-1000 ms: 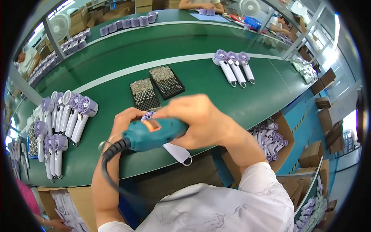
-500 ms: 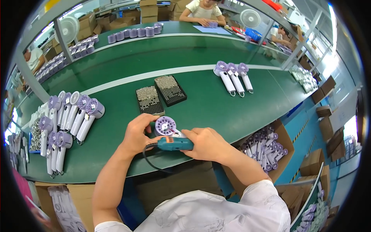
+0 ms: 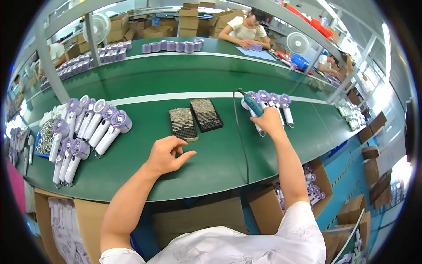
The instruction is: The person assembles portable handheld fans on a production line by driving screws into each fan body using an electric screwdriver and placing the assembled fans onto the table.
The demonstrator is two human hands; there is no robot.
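My right hand reaches forward to the right part of the green table. It holds a teal electric screwdriver whose dark cord trails down the table. Directly beneath lies a row of handheld fans with lilac heads and white handles. One fan's handle is partly covered by the hand, and I cannot tell whether the fingers also touch it. My left hand hovers over the near table, holding nothing, thumb apart from loosely bent fingers. Just beyond it sit two black trays of small metal pieces.
More handheld fans are grouped at left beside a blue bin of metal parts. Cardboard boxes with fans and parts stand below the front edge. A person works across the table. Metal posts frame the workstation.
My right hand has moved forward and right with the screwdriver, and the fan has left my hands. The right row holds one more fan. My left hand has let go.
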